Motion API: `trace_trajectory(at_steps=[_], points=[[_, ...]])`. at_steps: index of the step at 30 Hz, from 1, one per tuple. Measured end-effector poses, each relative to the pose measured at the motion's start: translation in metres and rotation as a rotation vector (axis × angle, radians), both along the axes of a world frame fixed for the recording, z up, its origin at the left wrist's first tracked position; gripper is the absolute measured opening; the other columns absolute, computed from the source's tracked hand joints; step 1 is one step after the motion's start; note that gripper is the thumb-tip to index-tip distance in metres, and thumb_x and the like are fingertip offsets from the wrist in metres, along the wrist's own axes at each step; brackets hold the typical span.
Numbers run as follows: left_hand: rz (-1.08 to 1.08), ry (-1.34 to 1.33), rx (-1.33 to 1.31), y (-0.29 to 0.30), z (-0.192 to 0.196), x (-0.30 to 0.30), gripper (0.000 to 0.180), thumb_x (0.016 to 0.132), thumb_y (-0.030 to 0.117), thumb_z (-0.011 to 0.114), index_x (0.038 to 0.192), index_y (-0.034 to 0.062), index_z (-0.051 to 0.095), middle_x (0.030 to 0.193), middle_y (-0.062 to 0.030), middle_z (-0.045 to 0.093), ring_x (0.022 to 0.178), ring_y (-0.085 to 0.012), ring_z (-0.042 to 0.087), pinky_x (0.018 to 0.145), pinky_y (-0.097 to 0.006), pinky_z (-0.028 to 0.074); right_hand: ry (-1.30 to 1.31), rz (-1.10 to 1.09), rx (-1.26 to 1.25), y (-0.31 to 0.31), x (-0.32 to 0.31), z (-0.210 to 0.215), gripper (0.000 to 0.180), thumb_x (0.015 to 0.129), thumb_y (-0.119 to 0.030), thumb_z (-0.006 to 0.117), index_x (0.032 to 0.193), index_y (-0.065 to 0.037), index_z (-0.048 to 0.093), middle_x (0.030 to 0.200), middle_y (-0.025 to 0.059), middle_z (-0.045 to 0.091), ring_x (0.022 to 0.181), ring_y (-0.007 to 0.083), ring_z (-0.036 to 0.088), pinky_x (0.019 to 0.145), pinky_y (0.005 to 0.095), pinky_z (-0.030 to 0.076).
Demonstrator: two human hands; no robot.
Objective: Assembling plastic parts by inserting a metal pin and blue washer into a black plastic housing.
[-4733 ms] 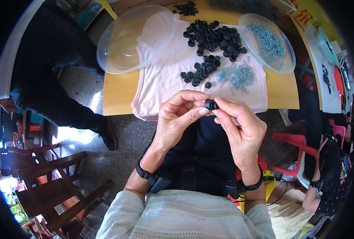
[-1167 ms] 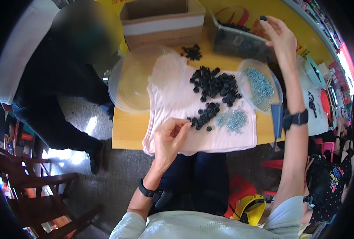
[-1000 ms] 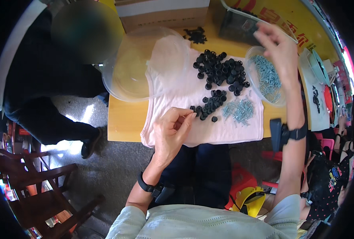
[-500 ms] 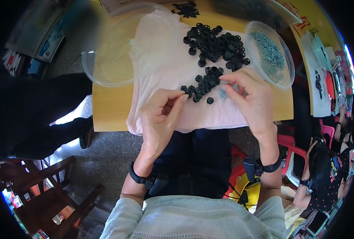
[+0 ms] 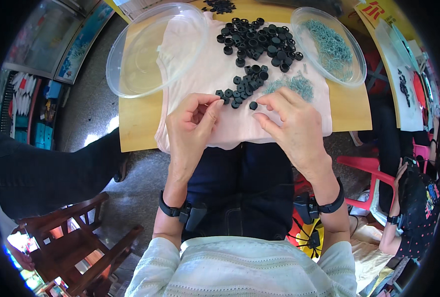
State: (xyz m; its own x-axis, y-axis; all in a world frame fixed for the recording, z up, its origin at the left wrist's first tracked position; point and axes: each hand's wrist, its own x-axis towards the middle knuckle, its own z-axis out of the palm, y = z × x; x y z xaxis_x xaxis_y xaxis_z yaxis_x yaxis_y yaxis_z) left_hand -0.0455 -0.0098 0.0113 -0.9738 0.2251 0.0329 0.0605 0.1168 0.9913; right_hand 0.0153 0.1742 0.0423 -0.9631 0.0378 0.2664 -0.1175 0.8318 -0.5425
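Note:
My left hand [image 5: 190, 126] pinches a small black part [image 5: 225, 100] between thumb and forefinger, at the near end of a cluster of small black hexagonal parts [image 5: 240, 90]. My right hand [image 5: 294, 121] has thumb and forefinger apart, its tips close to a single black piece [image 5: 253, 105] lying on the pink cloth [image 5: 195, 74]. Beyond that hand, partly covered by its fingers, is a loose heap of small silvery screws [image 5: 299, 85]. A bigger pile of round black caps [image 5: 262, 39] spreads farther back on the cloth.
A clear round plastic lid [image 5: 112, 74] rests at the table's left. On the right, a clear tub [image 5: 361, 74] holds many screws. More black bits [image 5: 220, 6] lie at the far edge. A person's dark-clad leg [image 5: 56, 168] is at left; another person sits at right beside a red stool [image 5: 363, 173].
My right hand has moved from beside the black cluster toward me, near the single loose piece, uncovering the screw heap. My left hand keeps its pinch. The whole view has shifted somewhat.

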Motion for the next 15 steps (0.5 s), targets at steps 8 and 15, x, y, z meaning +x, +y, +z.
trace_trajectory(at_steps=[8,15], points=[[-0.007,0.262,-0.163,0.001,0.002,0.007,0.010,0.086,0.003,0.067,0.095,-0.0023,0.066,0.079,-0.0031,0.063,0.066,-0.0065,0.058,0.059,-0.020,0.045,0.079,-0.029,-0.039,-0.008,-0.005,-0.015,0.016,0.075,-0.009,0.069,0.088,-0.005,0.061,0.084,0.0079,0.058,0.085,0.0258,0.061,0.070,0.0360,0.050],[-0.130,0.389,-0.187,0.016,0.017,0.028,0.010,0.082,0.000,0.070,0.092,-0.0009,0.069,0.086,-0.0049,0.065,0.069,-0.0081,0.060,0.059,-0.020,0.046,0.011,-0.128,-0.396,0.003,0.030,-0.003,0.015,0.077,0.000,0.066,0.091,-0.001,0.064,0.080,0.0089,0.063,0.068,0.0190,0.062,0.059,0.0301,0.051]])
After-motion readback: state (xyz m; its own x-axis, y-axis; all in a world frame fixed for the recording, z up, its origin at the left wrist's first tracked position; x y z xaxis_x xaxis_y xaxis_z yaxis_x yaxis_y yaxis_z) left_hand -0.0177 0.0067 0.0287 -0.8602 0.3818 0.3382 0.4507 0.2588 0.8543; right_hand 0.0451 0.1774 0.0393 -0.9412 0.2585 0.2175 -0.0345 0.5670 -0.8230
